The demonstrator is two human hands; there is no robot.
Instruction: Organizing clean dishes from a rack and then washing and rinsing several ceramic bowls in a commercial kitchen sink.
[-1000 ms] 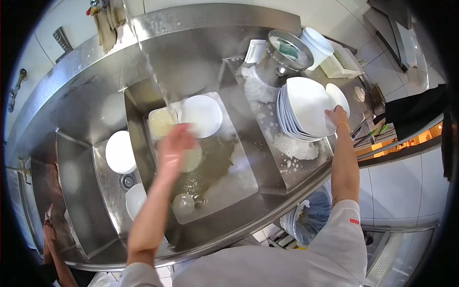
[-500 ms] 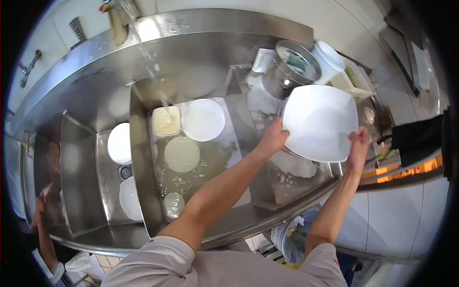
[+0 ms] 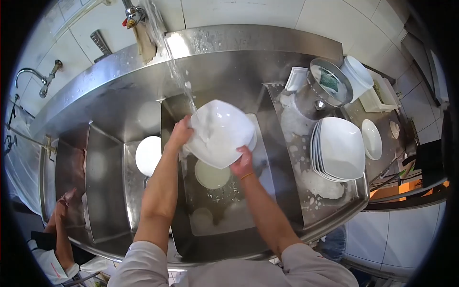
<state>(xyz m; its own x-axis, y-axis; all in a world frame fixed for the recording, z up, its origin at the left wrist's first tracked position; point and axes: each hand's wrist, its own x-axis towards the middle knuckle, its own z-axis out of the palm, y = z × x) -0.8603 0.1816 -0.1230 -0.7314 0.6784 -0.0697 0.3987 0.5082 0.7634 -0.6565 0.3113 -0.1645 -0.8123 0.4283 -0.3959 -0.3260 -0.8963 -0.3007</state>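
The steel sink (image 3: 267, 38) spans the view; its right-hand basin (image 3: 282, 167) holds water with a pale round dish (image 3: 213, 174) near the middle. On the drainboard (image 3: 311, 205), a stack of square white dishes (image 3: 340, 148) stands toward the right edge. Over the basin's back half is one square white dish (image 3: 222, 129), the water stream (image 3: 179, 71) reaching its left side. Near the drainboard's back edge, a steel pot (image 3: 343, 95) contains suds and a green sponge (image 3: 329, 80). The left hand (image 3: 180, 131) pinches the held dish's left edge; the right hand (image 3: 243, 161) grips its lower-right corner. Half a second ago, both hands held that dish above the drainboard, covering most of the stack.
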